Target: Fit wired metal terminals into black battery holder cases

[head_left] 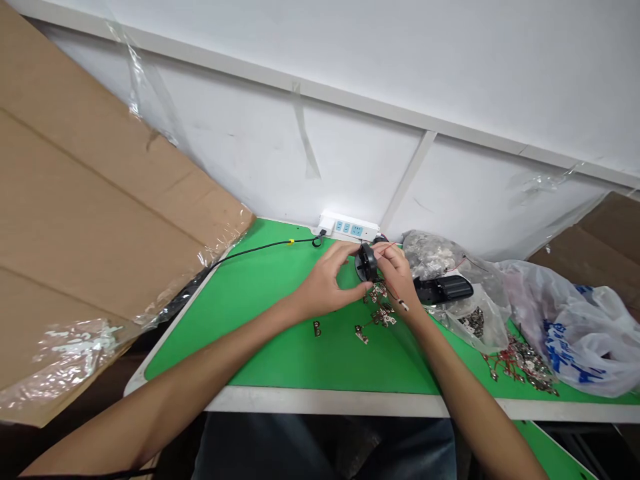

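hands (pixel 331 283) hold black part (pixel 367 263) above open green tabletop (pixel 280 353).

The cardboard (pixel 100 180) at left is cut off. Some metal pieces (pixel 384 314) are partly hidden by the right hand (pixel 395 268). The blue lettering (pixel 563 343) on the bag (pixel 600 327) cannot be read.

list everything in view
surfaces: 2, green, centre and lower right
power strip: 1, white, by wall
cable: 1, black, left
round part: 1, black, in hands
ridged part: 1, black, right
metal bits: many, silver, below hands
wired bits: many, silver and red, right
clear bags: count unclear, right
white bag: 1, far right
cardboard: 2, brown, both sides
wall: 1, white, behind
jeans: 1, blue, bottom
left hand: 1, on part
right hand: 1, on part
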`<state>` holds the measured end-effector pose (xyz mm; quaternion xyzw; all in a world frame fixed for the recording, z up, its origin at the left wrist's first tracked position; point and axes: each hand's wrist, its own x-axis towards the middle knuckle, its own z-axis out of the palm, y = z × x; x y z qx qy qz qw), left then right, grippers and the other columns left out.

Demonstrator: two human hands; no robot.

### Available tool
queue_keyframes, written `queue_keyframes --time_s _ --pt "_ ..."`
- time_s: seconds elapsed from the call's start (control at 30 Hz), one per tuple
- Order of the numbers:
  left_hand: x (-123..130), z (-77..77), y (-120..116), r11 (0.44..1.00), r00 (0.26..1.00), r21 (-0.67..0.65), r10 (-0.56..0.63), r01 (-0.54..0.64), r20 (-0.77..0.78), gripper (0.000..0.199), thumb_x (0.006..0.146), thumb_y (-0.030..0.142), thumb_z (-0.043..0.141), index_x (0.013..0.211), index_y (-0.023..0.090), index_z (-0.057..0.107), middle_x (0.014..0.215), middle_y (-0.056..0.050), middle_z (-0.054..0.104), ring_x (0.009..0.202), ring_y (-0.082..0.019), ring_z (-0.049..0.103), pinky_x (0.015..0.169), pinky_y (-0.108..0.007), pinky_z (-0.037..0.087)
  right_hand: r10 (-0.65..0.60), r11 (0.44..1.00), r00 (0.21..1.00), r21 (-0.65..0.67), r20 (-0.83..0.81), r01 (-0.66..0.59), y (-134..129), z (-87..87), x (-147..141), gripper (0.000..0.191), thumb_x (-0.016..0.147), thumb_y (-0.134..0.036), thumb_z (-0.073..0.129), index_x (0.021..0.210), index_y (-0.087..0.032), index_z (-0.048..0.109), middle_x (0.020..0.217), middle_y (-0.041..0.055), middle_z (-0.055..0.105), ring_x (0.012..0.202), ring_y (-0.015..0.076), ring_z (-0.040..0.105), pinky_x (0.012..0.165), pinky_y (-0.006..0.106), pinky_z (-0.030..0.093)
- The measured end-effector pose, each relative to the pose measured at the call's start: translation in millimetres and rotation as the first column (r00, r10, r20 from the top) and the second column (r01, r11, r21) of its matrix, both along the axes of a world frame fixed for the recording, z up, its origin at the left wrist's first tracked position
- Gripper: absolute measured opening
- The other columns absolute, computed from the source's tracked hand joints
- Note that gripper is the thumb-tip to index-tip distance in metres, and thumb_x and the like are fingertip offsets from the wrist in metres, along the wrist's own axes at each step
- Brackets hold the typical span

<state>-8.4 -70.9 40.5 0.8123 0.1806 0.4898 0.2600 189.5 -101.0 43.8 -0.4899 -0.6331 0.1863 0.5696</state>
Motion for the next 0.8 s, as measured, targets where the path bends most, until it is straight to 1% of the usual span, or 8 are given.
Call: queue_keyframes --time_s 0.07,0.13,0.2,0.27,0.4,0.5,0.67,0.8 --pt "-0.1 1.7 0.2 0.994 0.999 0.1 0.039 -0.04 0.014 0.063 0.089 0.03 0.08 0.147 0.025 0.057 0.137 -0.013 0.067 0.129 -0.029 0.064 0.109 -0.052 0.059 0.043 0.997 0.996 -0.058 -0.085 -0.048 3.9 -3.0 0.5 0.023 0.09 -0.046 0.07 0.08 -0.025 0.07 0.102 0.005 0.07 0.11 0.0279 0.06 0.108 0.045 0.042" --pt "0.0 2.0 1.3 0.986 0.999 0.16 0.051 -0.052 0.011 0.065 0.088 0.024 0.078 0.149 0.025 0.056 0.136 -0.013 0.068 0.129 -0.029 0.064 0.111 -0.054 0.058 0.093 0.982 0.964 -0.136 -0.25 -0.13 7.0 -5.5 -0.4 0.024 0.081 -0.047 0.079 0.08 -0.025 0.07 0.101 0.0041 0.069 0.101 0.0257 0.061 0.094 0.04 0.049" --pt "-0.1 1.7 2.7 0.982 0.999 0.181 0.048 -0.045 -0.009 0.064 0.088 0.021 0.077 0.148 0.024 0.055 0.136 -0.012 0.068 0.13 -0.029 0.064 0.11 -0.054 0.057 0.111 0.956 0.908 -0.207 -0.405 -0.209 7.3 -5.9 -2.6 0.028 0.074 -0.046 0.085 0.083 -0.024 0.07 0.098 0.0026 0.069 0.091 0.0225 0.06 0.082 0.034 0.049" --pt "-0.6 1.1 4.1 0.98 0.998 0.192 0.051 -0.045 -0.025 0.062 0.089 0.02 0.076 0.147 0.024 0.055 0.137 -0.012 0.068 0.131 -0.03 0.064 0.111 -0.055 0.057 0.099 0.938 0.877 -0.25 -0.471 -0.24 4.8 -3.2 -5.2 0.03 0.074 -0.047 0.087 0.084 -0.024 0.072 0.093 0.0013 0.069 0.084 0.0197 0.059 0.076 0.031 0.048" --pt "-3.1 -0.7 7.3 0.971 0.995 0.226 0.087 -0.076 -0.039 0.062 0.09 0.022 0.075 0.148 0.022 0.054 0.139 -0.013 0.068 0.132 -0.029 0.065 0.112 -0.053 0.057 0.08 0.935 0.884 -0.273 -0.461 -0.227 -1.5 5.2 -9.4 0.033 0.076 -0.051 0.089 0.083 -0.022 0.073 0.091 0.0015 0.07 0.081 0.0181 0.059 0.076 0.03 0.047" --pt "-5.6 -2.4 10.2 0.964 0.993 0.253 0.1 -0.081 -0.061 0.063 0.09 0.024 0.075 0.149 0.023 0.052 0.139 -0.012 0.069 0.132 -0.028 0.066 0.112 -0.052 0.058 0.063 0.937 0.901 -0.286 -0.429 -0.202 -1.6 7.1 -10.0 0.037 0.075 -0.054 0.089 0.082 -0.021 0.072 0.09 0.0018 0.07 0.079 0.0175 0.059 0.075 0.03 0.046" --pt "-8.1 -2.9 13.5 0.963 0.991 0.263 0.091 -0.061 -0.103 0.062 0.091 0.024 0.075 0.148 0.024 0.052 0.141 -0.012 0.069 0.133 -0.028 0.067 0.114 -0.051 0.058 0.107 0.924 0.918 -0.303 -0.382 -0.234 -0.2 7.3 -8.6 0.037 0.078 -0.053 0.087 0.08 -0.021 0.07 0.082 0.0 0.065 0.072 0.015 0.053 0.068 0.028 0.04" --pt "-7.8 -2.5 12.8 0.956 0.987 0.28 0.121 -0.089 -0.101 0.062 0.091 0.024 0.075 0.148 0.023 0.053 0.139 -0.012 0.071 0.13 -0.027 0.07 0.113 -0.05 0.06 0.127 0.933 0.911 -0.266 -0.392 -0.244 -1.3 8.0 -12.3 0.038 0.077 -0.053 0.088 0.078 -0.021 0.068 0.078 -0.0007 0.064 0.073 0.016 0.054 0.07 0.029 0.043"
